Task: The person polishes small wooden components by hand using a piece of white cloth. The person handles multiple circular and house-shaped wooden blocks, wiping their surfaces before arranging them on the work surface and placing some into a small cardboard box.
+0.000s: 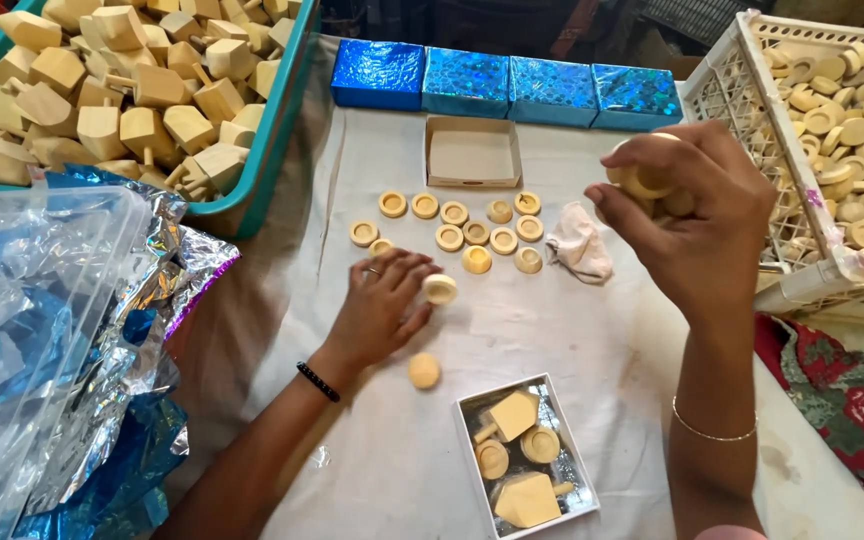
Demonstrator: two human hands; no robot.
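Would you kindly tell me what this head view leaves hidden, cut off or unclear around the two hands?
- Right hand: its curled fingers hide most of the wooden discs it grips; their count is unclear.
- Left hand: whether it grips or only touches the wooden ring is unclear.
- White crate: cut off by the right edge.
- Teal bin: cut off by the top and left edges.

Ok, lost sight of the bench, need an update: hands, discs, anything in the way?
Left hand pinching one wooden disc on the cloth. Right hand raised, clutching several discs. Loose discs and crumpled rag lie between.
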